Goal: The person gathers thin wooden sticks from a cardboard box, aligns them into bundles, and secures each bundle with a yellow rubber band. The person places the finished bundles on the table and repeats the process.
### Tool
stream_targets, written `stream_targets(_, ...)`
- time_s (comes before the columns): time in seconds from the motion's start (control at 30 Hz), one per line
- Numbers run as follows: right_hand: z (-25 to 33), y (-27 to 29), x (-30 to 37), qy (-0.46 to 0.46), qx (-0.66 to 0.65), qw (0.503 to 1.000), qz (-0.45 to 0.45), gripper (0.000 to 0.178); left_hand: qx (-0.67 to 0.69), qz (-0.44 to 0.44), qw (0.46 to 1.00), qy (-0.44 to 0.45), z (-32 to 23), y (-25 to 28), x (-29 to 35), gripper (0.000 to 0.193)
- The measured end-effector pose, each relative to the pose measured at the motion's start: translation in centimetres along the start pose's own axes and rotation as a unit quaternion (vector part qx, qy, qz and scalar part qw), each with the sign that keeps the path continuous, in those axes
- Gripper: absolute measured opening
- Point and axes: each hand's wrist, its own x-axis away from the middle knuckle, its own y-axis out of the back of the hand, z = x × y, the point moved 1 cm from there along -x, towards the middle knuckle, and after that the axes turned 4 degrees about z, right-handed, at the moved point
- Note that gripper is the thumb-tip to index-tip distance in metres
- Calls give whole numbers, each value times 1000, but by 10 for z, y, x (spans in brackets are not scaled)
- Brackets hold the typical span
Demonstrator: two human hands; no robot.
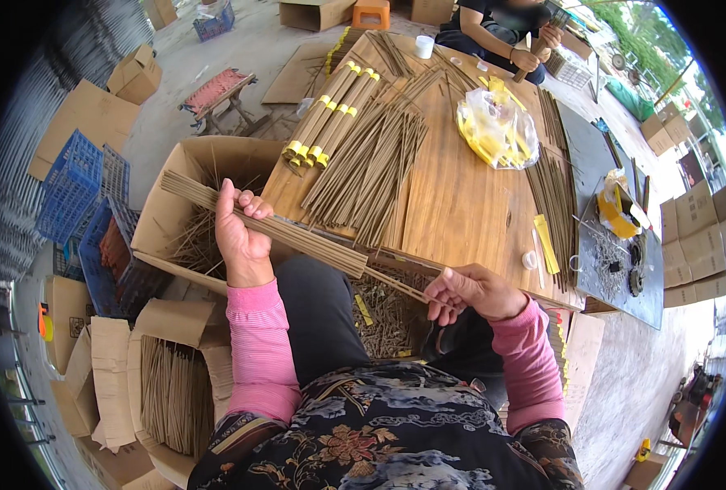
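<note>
I am holding a long bundle of thin brown sticks (281, 230) slantwise across my lap, above the near edge of the wooden surface (461, 204), and I judge the loose middle of it to be the weak spot: nothing is binding the sticks here, so if my grip is slackening on either side they could be fanning out and sliding down into the open cardboard box (167, 212) at my left or onto the broken bits by my knees. The thin bare ends are also looking brittle, and squeezing or bending them too hard could be snapping them. My left hand (243, 237) is wrapping the thick part, its fingers (248, 201) curling closed over the top of the bundle with the thumb underneath. My right hand (473, 292) is pinching the narrow tail ends, its fingers (446, 291) drawn nearly together around just those few stick ends. Loose sticks and yellow-banded bundles (330, 114) are lying farther up the surface.
</note>
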Motion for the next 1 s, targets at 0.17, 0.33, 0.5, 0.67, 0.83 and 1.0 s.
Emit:
stream_targets(0.17,-13,-12,18,2,92,995,-39,27,11,14,1000,5,2,-10,8,31)
stream_targets(0.33,-14,-19,28,23,78,992,-100,15,11,33,999,-21,-6,-15,17,30)
stream_targets(0.5,-18,-17,36,48,52,991,-112,12,22,39,999,-29,-22,-9,19,30)
stream_targets(0.67,-25,2,43,80,-1,984,-162,21,45,40,997,-44,-41,-4,24,31)
stream_targets(0.83,-1,-13,-5,85,80,982,-150,25,120,97,988,-16,-56,6,27,30)
stream_targets(1.0,51,-65,-111,202,88,975,-24,54,159,125,979,2,-59,-8,38,30)
